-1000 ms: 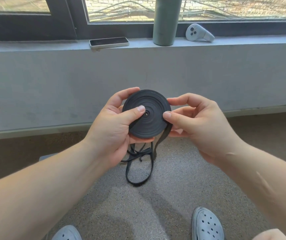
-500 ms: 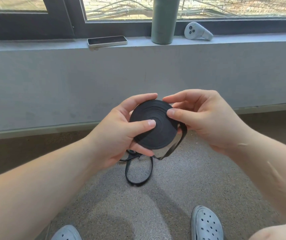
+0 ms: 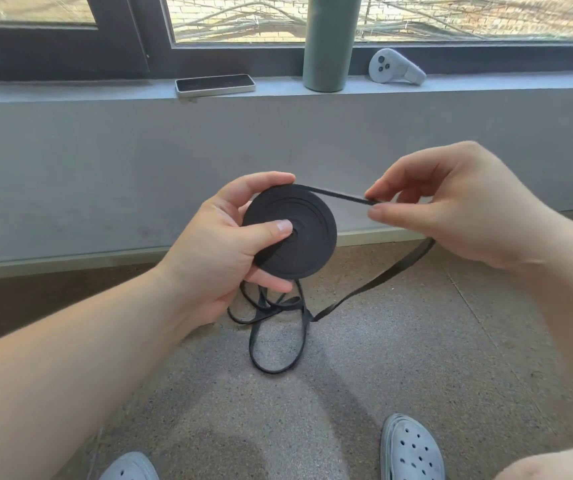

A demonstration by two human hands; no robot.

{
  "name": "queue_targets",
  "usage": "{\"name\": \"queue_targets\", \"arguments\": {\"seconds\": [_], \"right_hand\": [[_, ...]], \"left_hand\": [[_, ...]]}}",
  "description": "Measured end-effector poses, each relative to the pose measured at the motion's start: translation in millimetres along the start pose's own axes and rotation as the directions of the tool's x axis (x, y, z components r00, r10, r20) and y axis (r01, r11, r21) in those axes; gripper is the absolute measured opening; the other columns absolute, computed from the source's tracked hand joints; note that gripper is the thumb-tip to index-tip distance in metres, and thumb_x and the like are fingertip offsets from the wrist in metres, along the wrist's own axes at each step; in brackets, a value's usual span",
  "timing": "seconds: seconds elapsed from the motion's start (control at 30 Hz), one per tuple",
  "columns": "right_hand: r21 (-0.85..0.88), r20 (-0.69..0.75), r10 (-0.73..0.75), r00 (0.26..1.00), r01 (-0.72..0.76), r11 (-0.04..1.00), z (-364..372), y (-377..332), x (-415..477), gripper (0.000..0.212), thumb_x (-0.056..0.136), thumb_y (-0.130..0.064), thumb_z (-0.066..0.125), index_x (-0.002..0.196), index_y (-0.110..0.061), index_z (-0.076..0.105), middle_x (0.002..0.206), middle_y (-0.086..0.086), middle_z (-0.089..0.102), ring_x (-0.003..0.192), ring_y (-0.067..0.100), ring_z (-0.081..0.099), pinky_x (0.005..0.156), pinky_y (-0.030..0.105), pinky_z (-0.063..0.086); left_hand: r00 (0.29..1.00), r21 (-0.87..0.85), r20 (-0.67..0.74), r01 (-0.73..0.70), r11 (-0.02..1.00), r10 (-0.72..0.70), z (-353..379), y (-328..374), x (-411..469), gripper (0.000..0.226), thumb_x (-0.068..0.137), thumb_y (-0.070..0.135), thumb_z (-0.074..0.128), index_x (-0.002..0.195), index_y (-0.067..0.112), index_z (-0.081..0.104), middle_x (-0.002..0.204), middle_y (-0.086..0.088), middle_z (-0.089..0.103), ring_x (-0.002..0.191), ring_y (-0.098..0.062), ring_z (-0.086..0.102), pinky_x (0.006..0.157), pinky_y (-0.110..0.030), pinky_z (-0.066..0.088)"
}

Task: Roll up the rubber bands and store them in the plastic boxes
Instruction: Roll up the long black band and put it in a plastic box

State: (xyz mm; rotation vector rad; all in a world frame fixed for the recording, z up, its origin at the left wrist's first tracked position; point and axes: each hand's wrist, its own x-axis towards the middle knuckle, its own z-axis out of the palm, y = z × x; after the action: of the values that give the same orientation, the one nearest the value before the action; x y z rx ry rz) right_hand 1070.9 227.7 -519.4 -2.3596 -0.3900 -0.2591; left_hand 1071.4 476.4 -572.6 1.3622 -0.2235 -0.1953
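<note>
Coil mostly wound: your left hand [image 3: 215,258] has its fingers [image 3: 267,183] curled round the black rubber-band coil [image 3: 298,244], your right hand [image 3: 458,209] pinches the taut strand [image 3: 337,195] at the coil's 2 o'clock, the loose tail [image 3: 274,327] on the floor at 6 o'clock is left to wind, and no plastic box is in view.

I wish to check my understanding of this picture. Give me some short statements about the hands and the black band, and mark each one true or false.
1. The left hand holds the rolled coil, thumb on its centre. True.
2. The right hand holds nothing. False: it pinches the strand leading off the coil's top.
3. The whole band is rolled up. False: loose loops lie on the floor.
4. A phone, a green bottle and a controller rest on the window sill. True.
</note>
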Motion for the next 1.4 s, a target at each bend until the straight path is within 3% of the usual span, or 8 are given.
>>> {"name": "queue_targets", "arguments": {"seconds": [0.13, 0.3, 0.7, 0.83, 0.97, 1.07, 1.17, 1.4], "right_hand": [[0.081, -0.001, 0.010, 1.000, -0.010, 0.997, -6, -4, -1, 0.005, 0.083, -0.020, 0.080, 0.083, -0.024, 0.079, 0.065, -0.009, 0.072, 0.057, 0.007, 0.065, 0.060, 0.013, 0.048], [0.414, 0.062, 0.129, 0.990, -0.143, 0.899, 31, -7, -10, 0.004, 0.084, -0.006, 0.077, 0.083, -0.003, 0.074, 0.074, 0.014, 0.074, 0.069, 0.024, 0.075, 0.062, 0.041, 0.062], [0.743, -0.053, 0.285, 0.957, -0.153, 0.652, 76, -19, -24, 0.005, 0.084, 0.001, 0.075, 0.088, 0.000, 0.072, 0.082, 0.022, 0.075, 0.074, 0.039, 0.072, 0.064, 0.039, 0.062], [0.762, -0.149, 0.336, 0.930, -0.109, 0.638, 87, -22, -25, 0.013, 0.084, 0.004, 0.075, 0.084, -0.008, 0.071, 0.081, 0.015, 0.077, 0.071, 0.025, 0.072, 0.056, 0.024, 0.053], [0.703, -0.195, 0.331, 0.923, -0.104, 0.703, 75, -14, -17, 0.014, 0.083, 0.005, 0.075, 0.085, -0.009, 0.074, 0.077, 0.004, 0.077, 0.074, 0.018, 0.074, 0.063, 0.027, 0.059], [0.648, -0.118, 0.294, 0.949, -0.150, 0.747, 55, -8, -11, 0.013, 0.083, 0.005, 0.075, 0.087, -0.008, 0.076, 0.077, 0.001, 0.077, 0.071, 0.010, 0.071, 0.062, 0.018, 0.052], [0.576, 0.006, 0.243, 0.970, -0.202, 0.792, 42, -3, -11, 0.013, 0.082, 0.001, 0.076, 0.088, -0.010, 0.077, 0.080, 0.002, 0.078, 0.075, 0.015, 0.071, 0.067, 0.027, 0.052], [0.551, 0.186, 0.123, 0.975, -0.207, 0.808, 41, -4, -12, 0.018, 0.082, 0.008, 0.073, 0.083, -0.009, 0.077, 0.081, 0.009, 0.077, 0.077, 0.019, 0.072, 0.075, 0.030, 0.058]], "left_hand": [[0.999, -0.099, -0.044, -0.022, 0.995, 0.017, 1, 3, 1, 0.045, 0.094, -0.004, 0.058, 0.120, 0.031, 0.067, 0.104, 0.002, 0.070, 0.097, -0.031, 0.074, 0.053, -0.057, 0.058], [0.998, -0.209, -0.059, -0.009, 0.978, -0.003, 9, -1, -2, 0.043, 0.096, 0.000, 0.056, 0.123, 0.032, 0.061, 0.107, 0.000, 0.071, 0.097, -0.033, 0.074, 0.050, -0.051, 0.060], [0.991, -0.257, -0.132, -0.011, 0.966, -0.024, 12, -4, -10, 0.042, 0.099, 0.002, 0.054, 0.127, 0.033, 0.055, 0.122, -0.005, 0.068, 0.098, -0.033, 0.074, 0.055, -0.047, 0.060], [0.994, -0.274, -0.105, -0.001, 0.962, -0.029, 16, -10, -13, 0.042, 0.100, 0.003, 0.051, 0.127, 0.035, 0.051, 0.125, -0.003, 0.067, 0.098, -0.032, 0.074, 0.062, -0.050, 0.061], [0.997, -0.210, -0.006, 0.070, 0.975, -0.073, 13, -14, -12, 0.039, 0.099, 0.010, 0.057, 0.127, 0.036, 0.049, 0.112, 0.001, 0.071, 0.107, -0.026, 0.071, 0.058, -0.048, 0.060], [0.996, -0.025, -0.058, 0.063, 0.998, -0.064, 3, -14, -7, 0.017, 0.097, 0.015, 0.062, 0.109, 0.028, 0.058, 0.101, -0.006, 0.070, 0.095, -0.025, 0.068, 0.059, -0.048, 0.060], [0.996, 0.086, -0.083, 0.049, 0.995, -0.042, -7, -9, 0, 0.009, 0.094, 0.013, 0.066, 0.093, 0.022, 0.064, 0.087, -0.004, 0.066, 0.087, -0.023, 0.061, 0.052, -0.043, 0.059], [0.941, 0.245, 0.296, 0.092, 0.965, -0.165, -10, -1, 2, 0.043, 0.093, 0.012, 0.069, 0.127, 0.039, 0.065, 0.109, -0.011, 0.072, 0.095, -0.031, 0.074, 0.052, -0.042, 0.061]]}}
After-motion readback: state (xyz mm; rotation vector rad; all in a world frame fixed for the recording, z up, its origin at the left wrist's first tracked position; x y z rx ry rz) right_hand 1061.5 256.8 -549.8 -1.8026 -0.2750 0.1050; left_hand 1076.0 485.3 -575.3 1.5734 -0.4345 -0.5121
